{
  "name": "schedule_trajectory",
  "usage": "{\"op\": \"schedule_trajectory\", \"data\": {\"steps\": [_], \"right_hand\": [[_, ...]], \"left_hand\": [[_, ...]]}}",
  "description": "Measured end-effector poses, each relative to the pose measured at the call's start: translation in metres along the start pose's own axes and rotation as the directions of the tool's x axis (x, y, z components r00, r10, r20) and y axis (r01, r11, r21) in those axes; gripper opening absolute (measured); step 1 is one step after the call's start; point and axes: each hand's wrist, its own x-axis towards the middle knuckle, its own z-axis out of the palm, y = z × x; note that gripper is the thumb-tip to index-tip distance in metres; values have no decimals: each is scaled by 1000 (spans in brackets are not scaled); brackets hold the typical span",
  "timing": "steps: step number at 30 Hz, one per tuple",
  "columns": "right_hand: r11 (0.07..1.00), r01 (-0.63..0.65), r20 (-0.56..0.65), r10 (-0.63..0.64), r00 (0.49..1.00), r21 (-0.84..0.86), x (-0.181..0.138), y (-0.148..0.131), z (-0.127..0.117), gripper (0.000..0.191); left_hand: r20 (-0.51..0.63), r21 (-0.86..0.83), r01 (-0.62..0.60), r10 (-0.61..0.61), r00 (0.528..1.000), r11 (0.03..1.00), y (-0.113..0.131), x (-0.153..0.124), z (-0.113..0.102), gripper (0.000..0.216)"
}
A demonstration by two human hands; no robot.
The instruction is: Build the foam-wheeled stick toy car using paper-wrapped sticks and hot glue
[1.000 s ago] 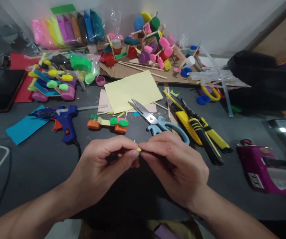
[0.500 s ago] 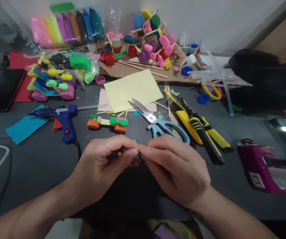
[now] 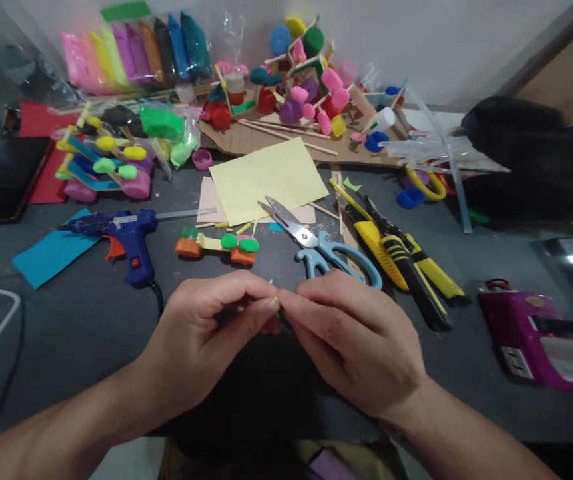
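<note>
A dark grey tabletop (image 3: 66, 320) fills the frame. At lower centre the left hand (image 3: 201, 340) and right hand (image 3: 356, 347) meet fingertip to fingertip. Above them lie a pale yellow paper sheet (image 3: 266, 180), a blue plastic glue gun (image 3: 126, 237) at centre left, and blue-handled steel scissors (image 3: 316, 243). Both hands pinch a tiny yellowish bit (image 3: 277, 298), mostly hidden.
</note>
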Motion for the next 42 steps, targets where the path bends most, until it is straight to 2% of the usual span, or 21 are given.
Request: {"op": "schedule_trajectory", "data": {"steps": [5,9,11,18,25,30,33,36,39,42], "right_hand": [[1000,-11,-5,11,1000,-12,-1,-1,-1,14],[979,-150,-85,162,983,138,1,-2,-2,18],[966,-179,-94,199,975,188,2,-2,-2,17],[973,-115,-65,131,989,200,2,-2,1,14],[922,-182,-37,207,978,341,5,-1,1,10],[903,-256,3,271,963,344,5,-3,1,12],[897,-274,11,288,957,346,4,-3,2,15],[902,-251,-7,270,963,352,3,-3,2,15],[924,-221,-37,245,969,312,4,-3,1,13],[945,-168,-48,189,981,282,5,-4,1,15]], "left_hand": [[-12,20,-11,11,1000,1000,-2,2,1,16],[-43,42,-54,56,998,998,0,2,1,16],[-38,46,-59,61,997,997,1,1,1,16],[-17,27,-68,69,998,997,2,2,0,14],[47,119,-134,129,990,984,2,2,-3,16],[53,230,-201,194,980,952,0,3,-3,13],[51,196,-143,135,990,970,0,4,-2,14],[68,-19,34,-32,997,999,2,5,-2,15],[117,-255,219,-194,974,942,2,6,-1,13],[159,-372,300,-258,953,879,2,7,-1,13]]}}
